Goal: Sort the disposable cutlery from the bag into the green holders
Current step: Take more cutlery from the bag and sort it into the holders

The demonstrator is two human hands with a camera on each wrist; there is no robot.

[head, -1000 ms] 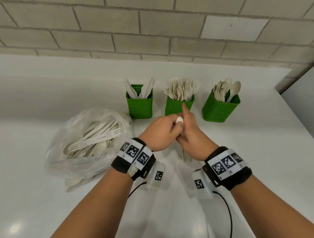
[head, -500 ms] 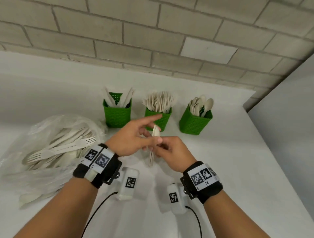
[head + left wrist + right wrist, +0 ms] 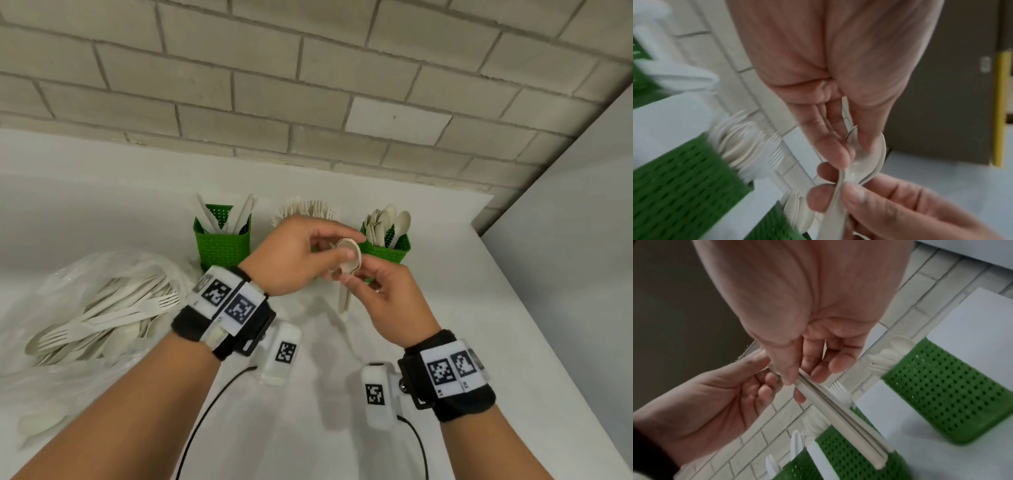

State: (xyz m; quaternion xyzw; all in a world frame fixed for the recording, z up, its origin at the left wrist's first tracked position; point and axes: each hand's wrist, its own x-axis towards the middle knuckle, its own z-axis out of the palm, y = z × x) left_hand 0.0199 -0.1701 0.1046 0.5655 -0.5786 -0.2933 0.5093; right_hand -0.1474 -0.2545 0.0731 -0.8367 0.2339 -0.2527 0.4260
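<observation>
A small stack of pale disposable spoons (image 3: 350,257) hangs upright between both hands, bowls up and handles (image 3: 343,301) down. My left hand (image 3: 354,245) pinches the bowls (image 3: 869,162) between thumb and fingers. Just below it, my right hand (image 3: 356,275) pinches the necks, and the handles (image 3: 838,410) stick out past its fingers. The stack is in front of the gap between the middle holder and the right green holder (image 3: 387,251), which has spoons in it. The clear bag (image 3: 85,308) with forks and spoons lies at the left.
The left green holder (image 3: 222,250) has knives in it. The middle holder is mostly hidden behind my left hand; only its forks (image 3: 308,210) show. All three stand on a white counter (image 3: 462,308) against a brick wall; a white wall bounds the right.
Both hands have risen and shifted right toward the spoon holder with the stack. The stack has turned from edge-on to bowls facing me. My left forefinger no longer points straight out.
</observation>
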